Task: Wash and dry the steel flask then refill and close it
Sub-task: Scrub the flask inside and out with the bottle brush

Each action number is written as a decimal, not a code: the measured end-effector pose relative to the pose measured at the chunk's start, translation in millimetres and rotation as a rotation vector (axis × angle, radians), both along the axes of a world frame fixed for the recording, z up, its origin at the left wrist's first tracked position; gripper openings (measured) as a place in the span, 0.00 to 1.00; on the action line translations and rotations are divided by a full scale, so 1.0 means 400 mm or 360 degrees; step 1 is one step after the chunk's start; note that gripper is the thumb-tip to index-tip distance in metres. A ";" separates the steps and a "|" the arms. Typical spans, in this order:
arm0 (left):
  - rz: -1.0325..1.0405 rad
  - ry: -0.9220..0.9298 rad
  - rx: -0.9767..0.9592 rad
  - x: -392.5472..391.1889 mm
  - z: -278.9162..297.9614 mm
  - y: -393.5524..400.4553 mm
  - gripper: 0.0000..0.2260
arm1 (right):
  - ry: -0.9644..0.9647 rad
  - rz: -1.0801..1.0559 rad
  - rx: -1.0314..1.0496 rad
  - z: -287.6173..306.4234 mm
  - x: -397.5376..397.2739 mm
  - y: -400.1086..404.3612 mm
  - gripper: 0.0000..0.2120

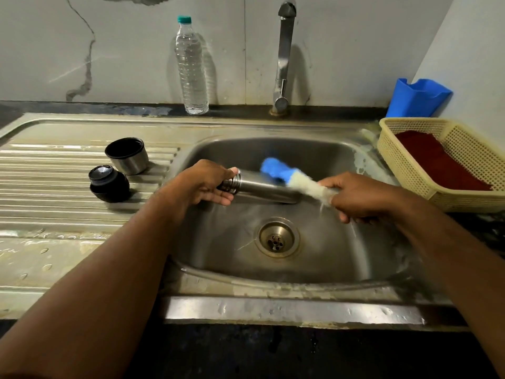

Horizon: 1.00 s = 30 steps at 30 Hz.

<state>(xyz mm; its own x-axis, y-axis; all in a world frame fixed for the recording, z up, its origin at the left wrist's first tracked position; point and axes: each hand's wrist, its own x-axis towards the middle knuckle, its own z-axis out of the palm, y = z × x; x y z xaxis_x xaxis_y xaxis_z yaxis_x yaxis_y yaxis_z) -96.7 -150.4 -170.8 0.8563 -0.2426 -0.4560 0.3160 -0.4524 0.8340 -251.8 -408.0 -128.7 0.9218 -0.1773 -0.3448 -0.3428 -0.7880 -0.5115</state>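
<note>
My left hand (203, 183) grips the steel flask (262, 187) by its threaded neck and holds it lying sideways over the sink basin (328, 258). My right hand (358, 196) holds a bottle brush (295, 179) with white bristles and a blue tip, blurred, lying across the flask's body. On the draining board (54, 187) to the left stand the flask's steel cup lid (127, 155), mouth up, and its black stopper (109, 183).
A clear plastic water bottle (191, 67) stands at the wall behind the sink, with the tap (284, 56) to its right. A cream basket (448, 162) holding a red cloth sits at the right, and a blue container (418, 98) stands behind it. The drain (276, 237) lies below my hands.
</note>
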 end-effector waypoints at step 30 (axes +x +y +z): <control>0.0123 0.0101 -0.0007 0.001 -0.005 -0.002 0.15 | 0.0042 0.0203 0.0185 0.031 -0.026 0.035 0.27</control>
